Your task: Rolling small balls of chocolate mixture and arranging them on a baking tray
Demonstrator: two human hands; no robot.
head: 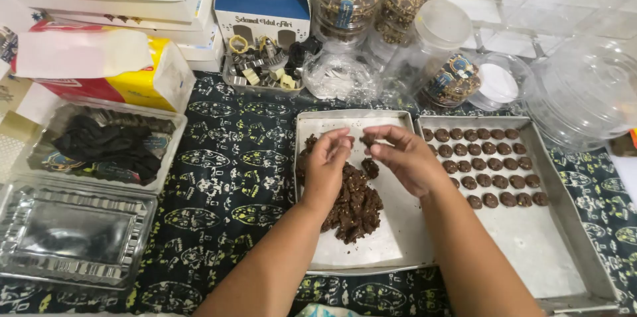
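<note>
Both my hands hover over a metal tray point(391, 237) that holds a heap of dark brown dough with pale flecks point(355, 207). My left hand point(328, 164) and my right hand point(401, 158) pinch one small lump of that dough point(367, 138) between their fingertips, above the heap. To the right lies a second metal tray point(531, 244) with rows of small round dark dough pieces point(488, 164) across its far half.
Clear plastic jars point(345, 1) of cookies, empty clear containers point(584, 91), a blue gable box point(263, 5) and a tub of small metal cutters point(262, 68) stand at the back. On the left are plastic trays point(73, 234), dark gloves point(106, 144) and a tissue pack point(99, 65).
</note>
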